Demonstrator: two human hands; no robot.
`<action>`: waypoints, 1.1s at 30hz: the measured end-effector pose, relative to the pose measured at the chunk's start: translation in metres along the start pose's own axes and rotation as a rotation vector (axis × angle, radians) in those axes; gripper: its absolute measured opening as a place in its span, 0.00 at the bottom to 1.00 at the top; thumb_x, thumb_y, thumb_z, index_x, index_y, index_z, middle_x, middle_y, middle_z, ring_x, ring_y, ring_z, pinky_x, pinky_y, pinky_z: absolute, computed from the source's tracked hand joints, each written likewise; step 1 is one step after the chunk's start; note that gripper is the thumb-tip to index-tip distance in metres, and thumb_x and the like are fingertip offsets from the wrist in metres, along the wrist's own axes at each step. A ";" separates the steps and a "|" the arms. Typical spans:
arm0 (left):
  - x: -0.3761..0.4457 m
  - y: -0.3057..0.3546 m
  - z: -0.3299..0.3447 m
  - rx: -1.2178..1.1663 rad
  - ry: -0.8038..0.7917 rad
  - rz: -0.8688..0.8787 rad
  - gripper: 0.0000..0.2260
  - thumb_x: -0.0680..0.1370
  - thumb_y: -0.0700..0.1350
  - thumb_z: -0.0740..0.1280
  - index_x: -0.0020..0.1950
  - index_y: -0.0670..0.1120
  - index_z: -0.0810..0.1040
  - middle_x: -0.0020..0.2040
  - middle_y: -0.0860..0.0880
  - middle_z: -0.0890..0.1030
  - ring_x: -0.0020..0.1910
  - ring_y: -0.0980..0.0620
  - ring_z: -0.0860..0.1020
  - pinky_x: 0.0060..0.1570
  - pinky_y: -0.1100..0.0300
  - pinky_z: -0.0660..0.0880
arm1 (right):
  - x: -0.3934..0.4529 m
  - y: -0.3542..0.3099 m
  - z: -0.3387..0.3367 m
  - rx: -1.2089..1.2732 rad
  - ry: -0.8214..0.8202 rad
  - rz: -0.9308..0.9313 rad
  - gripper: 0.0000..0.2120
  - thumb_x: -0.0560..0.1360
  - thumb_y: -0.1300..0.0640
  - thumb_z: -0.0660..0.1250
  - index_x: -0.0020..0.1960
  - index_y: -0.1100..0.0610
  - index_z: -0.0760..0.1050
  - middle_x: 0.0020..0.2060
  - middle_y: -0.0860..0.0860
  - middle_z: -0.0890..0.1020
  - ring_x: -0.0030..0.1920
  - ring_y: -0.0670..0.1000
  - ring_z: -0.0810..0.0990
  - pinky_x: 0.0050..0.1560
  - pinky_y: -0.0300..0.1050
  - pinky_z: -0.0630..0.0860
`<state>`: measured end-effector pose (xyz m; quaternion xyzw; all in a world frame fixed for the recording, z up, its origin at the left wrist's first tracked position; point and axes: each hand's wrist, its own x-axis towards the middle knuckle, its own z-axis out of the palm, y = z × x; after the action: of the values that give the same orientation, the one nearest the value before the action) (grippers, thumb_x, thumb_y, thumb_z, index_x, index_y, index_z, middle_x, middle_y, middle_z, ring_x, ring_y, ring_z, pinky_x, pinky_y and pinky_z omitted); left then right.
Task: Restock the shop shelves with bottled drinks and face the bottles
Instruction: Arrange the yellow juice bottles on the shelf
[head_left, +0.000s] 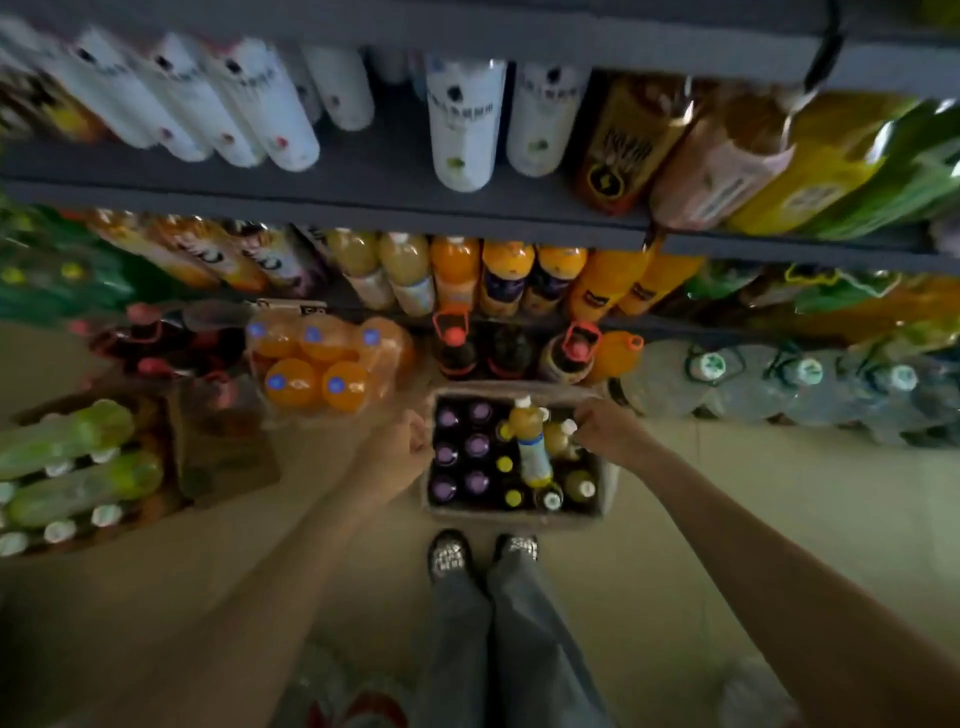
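A grey crate stands on the floor just ahead of my shoes. It holds several upright bottles with purple caps on its left side and yellow or white caps on its right. One yellow juice bottle lies tilted on top of the others. My left hand grips the crate's left rim with curled fingers. My right hand curls over the crate's far right rim, beside a white bottle cap. Above the crate, the shelves carry white bottles on the upper board and orange juice bottles below.
A shrink-wrapped pack of orange drinks sits on the floor to the crate's left, dark soda bottles behind it, large water jugs to the right. Packs of green bottles lie at far left. The upper shelf has a gap between white bottles.
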<state>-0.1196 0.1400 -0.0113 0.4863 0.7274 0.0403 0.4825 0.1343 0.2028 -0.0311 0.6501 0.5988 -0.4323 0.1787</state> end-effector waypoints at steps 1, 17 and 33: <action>0.013 -0.012 0.015 0.015 -0.022 -0.011 0.05 0.73 0.38 0.65 0.44 0.45 0.71 0.44 0.38 0.78 0.47 0.39 0.78 0.50 0.49 0.73 | 0.018 0.013 0.017 -0.004 -0.004 0.024 0.11 0.75 0.60 0.63 0.56 0.62 0.74 0.52 0.55 0.77 0.54 0.55 0.77 0.44 0.39 0.71; 0.243 -0.049 0.254 -0.173 -0.115 0.115 0.37 0.72 0.45 0.72 0.75 0.49 0.54 0.72 0.48 0.64 0.70 0.49 0.64 0.67 0.54 0.65 | 0.236 0.158 0.197 0.254 0.180 0.013 0.35 0.66 0.60 0.75 0.69 0.55 0.64 0.64 0.57 0.67 0.61 0.57 0.71 0.56 0.44 0.67; 0.138 0.000 0.161 -0.098 0.098 0.484 0.17 0.68 0.39 0.75 0.54 0.37 0.77 0.49 0.44 0.78 0.50 0.44 0.77 0.48 0.59 0.69 | 0.114 0.085 0.066 -0.007 0.347 -0.253 0.18 0.70 0.58 0.70 0.59 0.60 0.76 0.58 0.59 0.74 0.59 0.58 0.73 0.56 0.47 0.68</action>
<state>-0.0091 0.1767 -0.1878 0.6199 0.6095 0.2133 0.4458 0.1803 0.2060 -0.1811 0.6340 0.6988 -0.3307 0.0195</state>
